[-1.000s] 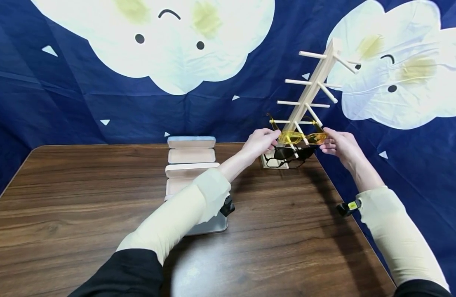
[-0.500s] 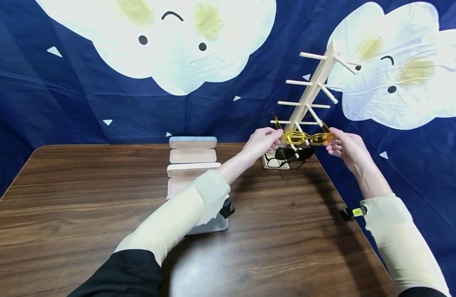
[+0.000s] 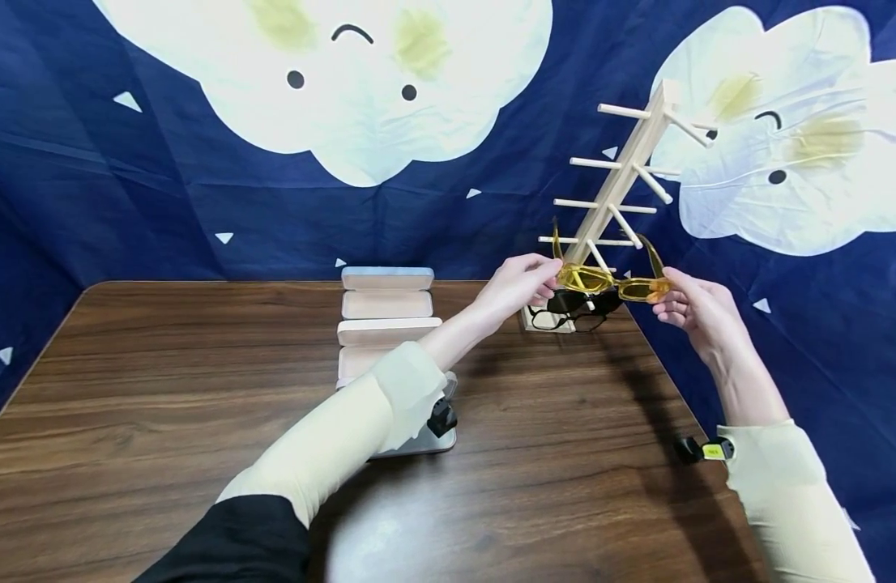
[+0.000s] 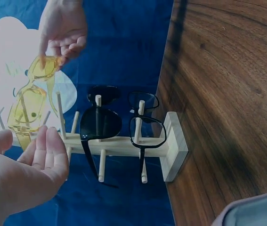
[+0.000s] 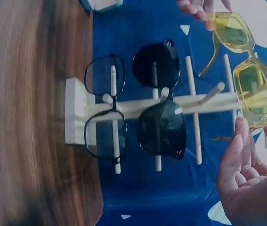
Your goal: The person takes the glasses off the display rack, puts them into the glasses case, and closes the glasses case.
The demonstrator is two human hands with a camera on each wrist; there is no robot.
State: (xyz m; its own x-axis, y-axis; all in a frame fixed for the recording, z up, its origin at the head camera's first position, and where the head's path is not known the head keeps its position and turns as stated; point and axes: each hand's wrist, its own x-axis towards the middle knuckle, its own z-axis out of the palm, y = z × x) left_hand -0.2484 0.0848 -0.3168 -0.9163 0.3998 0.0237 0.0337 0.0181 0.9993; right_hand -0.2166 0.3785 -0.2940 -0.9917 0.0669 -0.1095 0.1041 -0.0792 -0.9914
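Note:
Yellow see-through sunglasses [image 3: 587, 279] are held between both hands, in front of a wooden glasses stand [image 3: 617, 182]. My left hand [image 3: 512, 289] pinches them at the left end of the frame, and my right hand [image 3: 703, 314] pinches the right end. Their temples stick out back toward the stand's pegs. Lower down on the stand hang black sunglasses [image 4: 100, 123] and, nearest the base, black-rimmed glasses with clear lenses [image 4: 147, 132]. In the right wrist view the yellow lenses [image 5: 254, 87] appear tilted, with fingers at both ends.
Open glasses cases [image 3: 387, 305] stand in a column on the wooden table [image 3: 200, 421], partly hidden by my left arm. The stand's base [image 5: 76, 113] is near the table's back right edge. Bare pegs [image 3: 623, 111] stick out higher up. Blue cloth with clouds hangs behind.
The yellow sunglasses have come forward off the stand and moved slightly down and right, now tilted lower at the right. My right hand has moved right and down; both hands keep their grip.

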